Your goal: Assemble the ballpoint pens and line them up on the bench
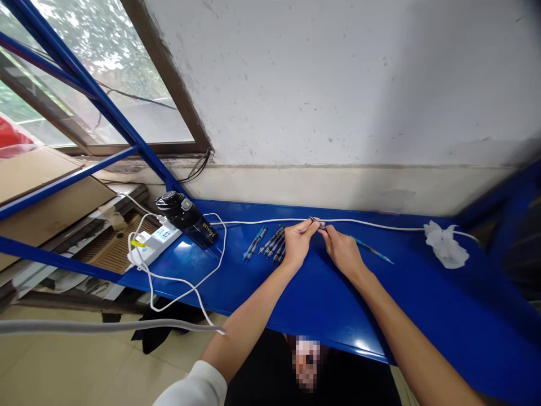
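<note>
Both my hands meet above the blue shelf, fingers pinched around small dark pen parts. My left hand is closed on a dark pen part, whose tip pokes past the fingers. Close beside it, my right hand pinches another dark piece, mostly hidden by the fingers. I cannot tell whether the two pieces are joined. Left of my left hand lies a row of several dark pens, partly covered by that hand. Further left are light-blue pens side by side. A single blue pen lies right of my right hand.
A black bottle stands beside a white power strip at the left. A looping white cable runs along the back of the blue shelf. A crumpled white tissue lies at the right. A wall rises behind.
</note>
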Action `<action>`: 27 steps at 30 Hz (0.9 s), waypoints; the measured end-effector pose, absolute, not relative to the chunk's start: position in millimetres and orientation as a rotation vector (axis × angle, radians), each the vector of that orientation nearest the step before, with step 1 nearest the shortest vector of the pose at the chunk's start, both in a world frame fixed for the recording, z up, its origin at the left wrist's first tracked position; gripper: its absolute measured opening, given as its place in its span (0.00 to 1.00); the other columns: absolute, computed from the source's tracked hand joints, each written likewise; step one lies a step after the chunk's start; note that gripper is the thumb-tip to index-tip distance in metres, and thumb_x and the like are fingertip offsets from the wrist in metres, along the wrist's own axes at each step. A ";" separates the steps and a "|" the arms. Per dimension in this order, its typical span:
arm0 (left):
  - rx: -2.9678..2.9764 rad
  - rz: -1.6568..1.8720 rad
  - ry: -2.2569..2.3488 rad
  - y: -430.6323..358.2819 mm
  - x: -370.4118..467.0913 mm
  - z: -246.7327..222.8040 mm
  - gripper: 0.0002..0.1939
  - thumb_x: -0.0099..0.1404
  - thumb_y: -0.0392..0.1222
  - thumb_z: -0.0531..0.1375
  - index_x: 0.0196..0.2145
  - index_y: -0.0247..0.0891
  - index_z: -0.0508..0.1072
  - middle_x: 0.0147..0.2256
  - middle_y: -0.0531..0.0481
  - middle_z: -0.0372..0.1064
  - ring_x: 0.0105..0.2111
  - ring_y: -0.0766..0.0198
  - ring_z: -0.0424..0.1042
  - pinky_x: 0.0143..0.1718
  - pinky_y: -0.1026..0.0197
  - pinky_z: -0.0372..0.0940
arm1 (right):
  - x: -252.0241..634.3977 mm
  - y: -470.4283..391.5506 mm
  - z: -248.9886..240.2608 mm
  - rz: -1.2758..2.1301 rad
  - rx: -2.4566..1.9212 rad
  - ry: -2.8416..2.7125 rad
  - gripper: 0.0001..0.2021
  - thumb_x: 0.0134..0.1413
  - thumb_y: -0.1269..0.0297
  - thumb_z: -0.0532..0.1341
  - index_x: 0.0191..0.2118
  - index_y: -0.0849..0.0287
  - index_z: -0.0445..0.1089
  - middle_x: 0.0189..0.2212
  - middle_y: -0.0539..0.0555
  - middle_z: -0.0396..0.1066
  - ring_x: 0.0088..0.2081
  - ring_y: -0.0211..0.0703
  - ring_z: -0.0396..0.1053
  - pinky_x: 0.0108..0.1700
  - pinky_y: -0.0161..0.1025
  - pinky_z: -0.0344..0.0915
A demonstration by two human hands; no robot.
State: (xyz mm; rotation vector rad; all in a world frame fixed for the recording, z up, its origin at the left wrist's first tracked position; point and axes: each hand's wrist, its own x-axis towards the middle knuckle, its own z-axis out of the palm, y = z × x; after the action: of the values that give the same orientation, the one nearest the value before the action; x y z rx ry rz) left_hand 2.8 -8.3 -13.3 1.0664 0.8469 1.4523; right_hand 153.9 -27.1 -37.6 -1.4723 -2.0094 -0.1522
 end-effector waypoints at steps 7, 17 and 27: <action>1.064 1.455 0.867 -7.0 1.2 -13.5 0.17 0.63 0.51 0.74 0.45 0.39 0.88 0.46 0.45 0.86 0.51 0.48 0.83 0.65 0.43 0.70 | 151.8 -28.3 -34.1 -0.117 -1.499 -1.981 0.26 0.82 0.48 0.44 0.41 0.58 0.71 0.32 0.61 0.81 0.23 0.43 0.72 0.26 0.39 0.44; 1.184 1.170 0.530 -12.7 -5.2 2.5 0.25 0.71 0.58 0.68 0.58 0.41 0.81 0.58 0.39 0.80 0.61 0.49 0.77 0.65 0.50 0.67 | 169.8 -30.5 -22.8 0.455 -1.220 -1.968 0.20 0.79 0.49 0.49 0.40 0.54 0.70 0.27 0.53 0.76 0.25 0.44 0.71 0.32 0.39 0.61; 1.046 1.374 0.816 -11.9 -3.2 0.1 0.17 0.62 0.53 0.75 0.40 0.37 0.87 0.40 0.44 0.85 0.44 0.51 0.82 0.55 0.50 0.72 | 151.3 -27.9 -38.6 0.296 -1.337 -1.986 0.22 0.81 0.51 0.45 0.50 0.58 0.72 0.34 0.61 0.81 0.30 0.52 0.80 0.33 0.41 0.64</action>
State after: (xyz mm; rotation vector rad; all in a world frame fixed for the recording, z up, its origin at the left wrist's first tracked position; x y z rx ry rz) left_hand -3.2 -11.9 0.1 1.0456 0.8164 1.3738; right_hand 151.3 -27.9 -38.6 -1.3369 -1.9862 0.2958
